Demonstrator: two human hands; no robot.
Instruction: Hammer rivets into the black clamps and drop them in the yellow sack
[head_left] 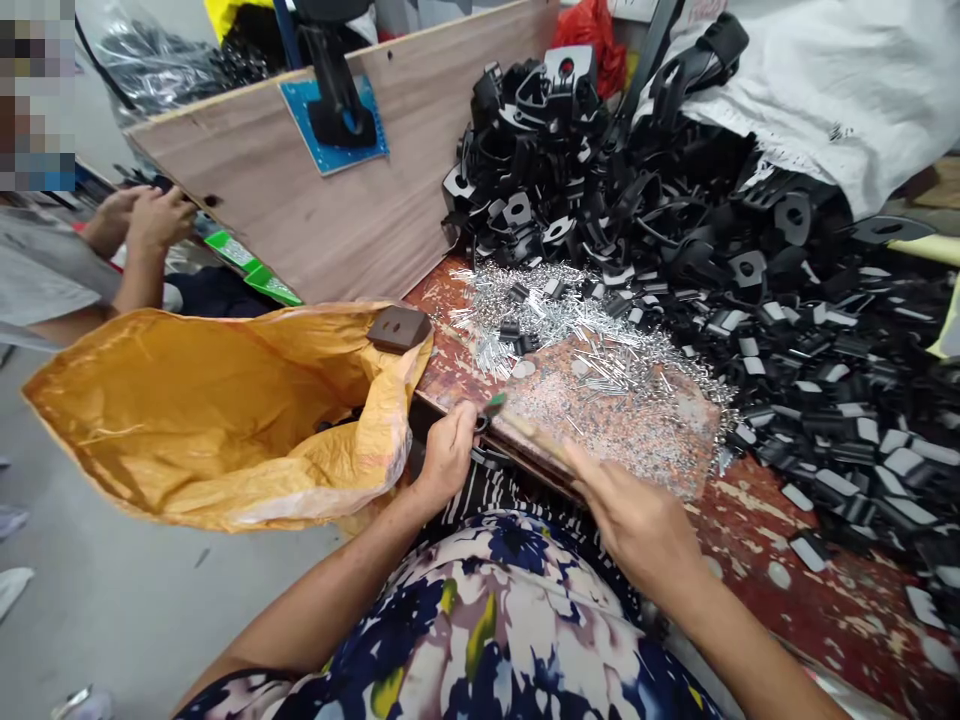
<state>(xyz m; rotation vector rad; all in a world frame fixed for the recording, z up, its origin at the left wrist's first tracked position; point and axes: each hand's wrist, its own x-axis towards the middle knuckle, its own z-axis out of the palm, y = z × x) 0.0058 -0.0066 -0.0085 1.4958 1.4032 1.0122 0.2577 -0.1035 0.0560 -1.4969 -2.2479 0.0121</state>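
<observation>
My left hand is closed on a small black plastic part at the table's front edge. My right hand grips a pale wooden stick-like tool, blurred, whose far end points at the left hand. Close to that end is a small green tip; whether it belongs to the tool I cannot tell. Beyond both hands, many thin metal pins lie scattered on a worn board. Several small black clips sit among the pins.
An orange woven sack gapes open at left, with a brown block on its rim. Black plastic parts are heaped at the back and right of the red table. Behind a wooden panel, another person's hands show.
</observation>
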